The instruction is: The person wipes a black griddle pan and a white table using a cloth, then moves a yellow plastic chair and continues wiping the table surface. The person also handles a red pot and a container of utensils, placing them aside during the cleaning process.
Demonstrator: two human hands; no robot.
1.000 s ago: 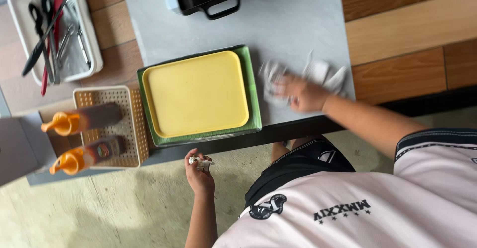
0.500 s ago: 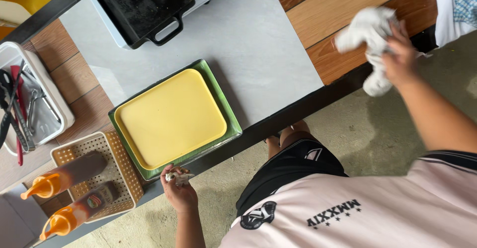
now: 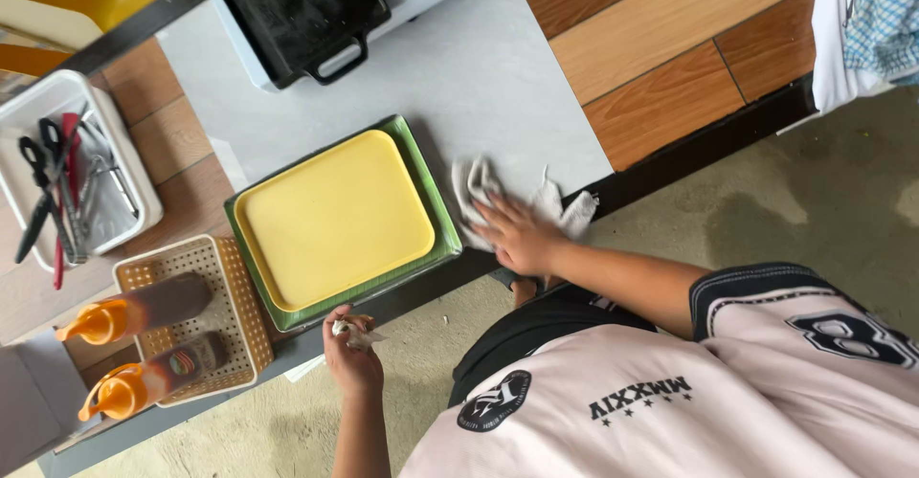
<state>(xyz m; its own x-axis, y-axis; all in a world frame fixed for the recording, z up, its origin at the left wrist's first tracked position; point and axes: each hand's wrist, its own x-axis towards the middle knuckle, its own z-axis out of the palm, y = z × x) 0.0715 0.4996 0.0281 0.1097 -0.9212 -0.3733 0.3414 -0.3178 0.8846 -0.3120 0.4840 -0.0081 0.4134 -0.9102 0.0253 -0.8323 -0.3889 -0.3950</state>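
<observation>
- Right hand [image 3: 522, 237] lies flat, fingers spread wide, pressing down on the white cloth [image 3: 476, 183] at the near edge of the grey desk [image 3: 498, 86]
- The cloth sits at about 3 o'clock from the trays, just beside the green rim, with one corner hanging over the desk edge
- It looks a soft, limp, light rag, rumpled and a little frayed; I'd judge it bunches easily and slides well under a flat palm, and to lift it, pinch a bunched fold rather than a loose corner
- Left hand [image 3: 352, 358] is down at 6 o'clock below the trays, fingers curled narrow around a small crumpled scrap [image 3: 358, 331], pale, maybe paper or wrapper, too small to be sure
- Yellow tray [image 3: 335, 215], smooth, matte, rounded corners, nests inside a green tray [image 3: 442, 218]; both look like stiff plastic and probably slick to the touch
- At 9 o'clock, a beige perforated basket [image 3: 239, 306] holds two dark sauce bottles lying on their sides, the upper bottle [image 3: 144, 311] and the lower bottle [image 3: 158, 373], both orange-capped squeeze types
- Up at 10 o'clock, a white bin [image 3: 144, 191] with black-handled scissors [image 3: 43, 181] and metal tongs, hard and rigid stuff
- At 12 o'clock, a black griddle pan [image 3: 287, 9] with a loop handle, dull and heavy-looking
- Wood-grain planks to the right, rough concrete floor beneath
</observation>
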